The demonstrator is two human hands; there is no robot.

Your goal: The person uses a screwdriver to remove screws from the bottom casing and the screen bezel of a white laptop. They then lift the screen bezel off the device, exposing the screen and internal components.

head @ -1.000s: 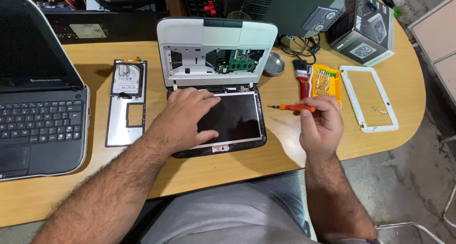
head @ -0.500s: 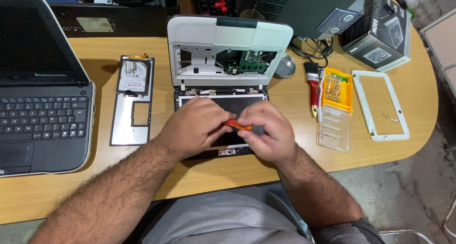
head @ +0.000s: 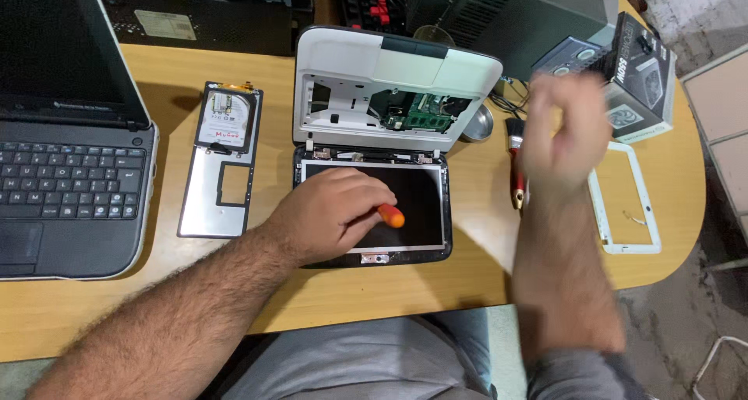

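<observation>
Left hand holding screwdriver on screen – right hand raised (blurred)

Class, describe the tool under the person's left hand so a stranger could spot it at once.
Start at the small opened white laptop in the middle of the wooden desk. On its dark screen panel rests the left hand. Poking out from under the fingers is the screwdriver, the only bright orange thing there.

Two laptops (one black, one opened-up white), one orange screwdriver, one brush, one white bezel frame, two hands (left, right).
</observation>
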